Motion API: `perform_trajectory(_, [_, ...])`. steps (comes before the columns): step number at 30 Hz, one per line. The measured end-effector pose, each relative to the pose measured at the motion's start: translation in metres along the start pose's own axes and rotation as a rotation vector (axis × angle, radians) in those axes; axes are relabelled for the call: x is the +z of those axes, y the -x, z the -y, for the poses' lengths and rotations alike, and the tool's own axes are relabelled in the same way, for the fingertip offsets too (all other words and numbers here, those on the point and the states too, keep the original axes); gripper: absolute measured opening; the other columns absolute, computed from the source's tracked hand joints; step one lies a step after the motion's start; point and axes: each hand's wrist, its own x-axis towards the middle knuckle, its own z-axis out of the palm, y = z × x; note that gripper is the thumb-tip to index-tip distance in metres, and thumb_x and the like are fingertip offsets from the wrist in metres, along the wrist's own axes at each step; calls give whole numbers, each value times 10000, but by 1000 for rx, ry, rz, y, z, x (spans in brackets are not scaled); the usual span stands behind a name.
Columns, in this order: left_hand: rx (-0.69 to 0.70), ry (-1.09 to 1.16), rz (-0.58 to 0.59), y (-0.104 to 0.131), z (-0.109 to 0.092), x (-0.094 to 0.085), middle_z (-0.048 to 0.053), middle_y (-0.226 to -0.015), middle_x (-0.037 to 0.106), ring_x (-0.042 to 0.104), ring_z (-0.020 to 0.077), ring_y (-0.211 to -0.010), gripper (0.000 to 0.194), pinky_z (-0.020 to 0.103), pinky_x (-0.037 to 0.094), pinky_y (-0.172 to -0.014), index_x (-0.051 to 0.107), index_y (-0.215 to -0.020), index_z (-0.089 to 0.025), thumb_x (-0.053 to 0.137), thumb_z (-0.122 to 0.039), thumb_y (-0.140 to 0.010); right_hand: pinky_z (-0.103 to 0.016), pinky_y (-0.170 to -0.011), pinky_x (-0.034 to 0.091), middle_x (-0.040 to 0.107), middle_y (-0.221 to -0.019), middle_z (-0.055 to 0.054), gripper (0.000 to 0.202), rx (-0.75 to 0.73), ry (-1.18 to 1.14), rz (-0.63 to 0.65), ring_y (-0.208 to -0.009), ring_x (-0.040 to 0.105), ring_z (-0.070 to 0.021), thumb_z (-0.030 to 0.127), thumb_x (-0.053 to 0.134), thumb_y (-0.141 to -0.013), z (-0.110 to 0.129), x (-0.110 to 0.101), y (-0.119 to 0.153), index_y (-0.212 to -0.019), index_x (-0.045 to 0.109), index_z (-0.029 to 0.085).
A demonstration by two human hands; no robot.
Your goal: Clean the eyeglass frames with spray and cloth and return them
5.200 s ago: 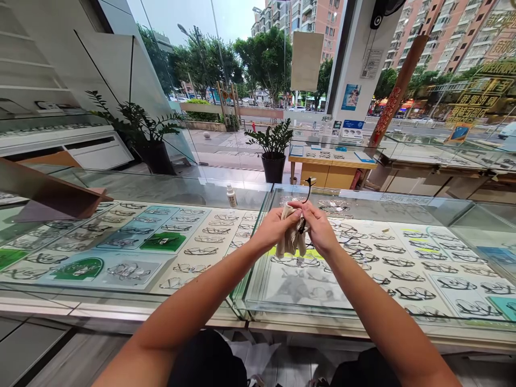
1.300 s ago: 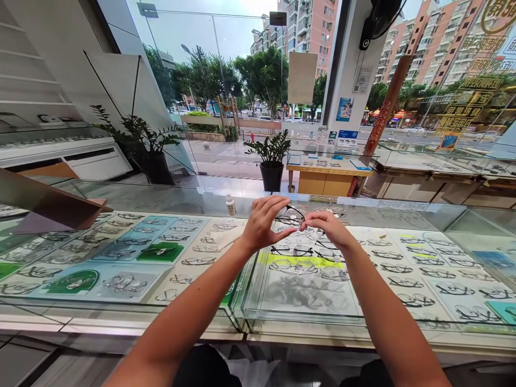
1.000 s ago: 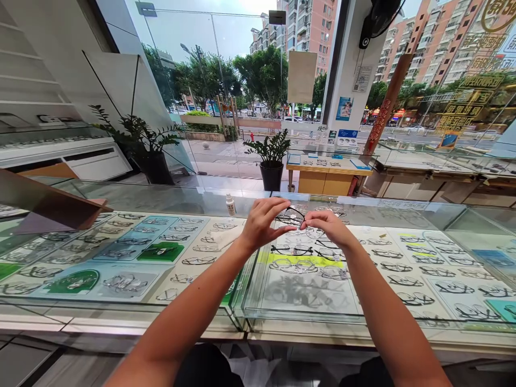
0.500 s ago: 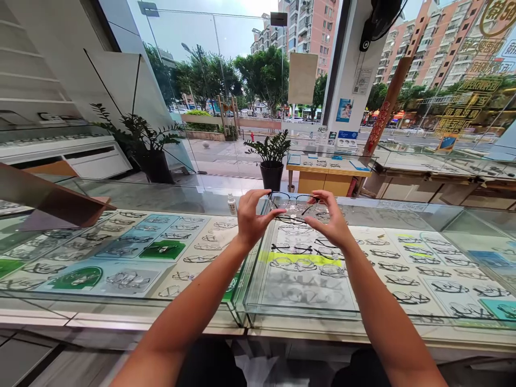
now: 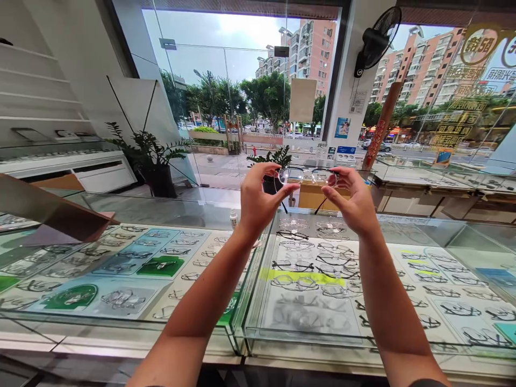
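A pair of eyeglasses (image 5: 308,174) with a dark upper rim is held up in the air above the glass counter, its lenses upright and its dark temples hanging down below. My left hand (image 5: 260,193) pinches the left end of the frame between thumb and fingers. At the right end, my right hand (image 5: 351,196) grips the frame the same way, thumb beneath and fingers on top. Both arms are stretched forward over the glass display case (image 5: 258,328), where rows of spectacle frames lie under the glass.
A small white bottle (image 5: 234,218) stands on the counter left of my left hand. Farther left, a brown slanted board (image 5: 60,209) rests on the glass. Potted plants (image 5: 155,161) stand beyond the counter near the glass front. A black fan (image 5: 377,40) hangs on the pillar.
Both hands have raised the eyeglasses higher and tilted them, so the lenses show more fully and the temples point downward. The view has tipped upward.
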Motion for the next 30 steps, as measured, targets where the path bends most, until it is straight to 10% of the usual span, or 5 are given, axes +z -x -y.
perform_trajectory(7, [3, 12, 158, 4, 3, -7, 65, -1138, 772, 719, 221, -1037, 490, 385, 582, -912, 716, -1218, -248, 790, -630, -920, -507, -1081, 554, 745, -1245, -72, 520, 84, 84, 51, -1129, 708, -267, 555, 863, -879, -3, -16, 3, -1292, 678, 297])
perform_trajectory(30, [20, 4, 110, 4, 10, -4, 54, -1101, 786, 718, 205, -982, 510, 366, 563, -876, 758, -1242, -248, 835, -605, -887, -545, -1020, 564, 737, -1214, -79, 478, 50, 262, 8, -1062, 705, -286, 531, 839, -907, -5, -12, 6, -1312, 706, 316])
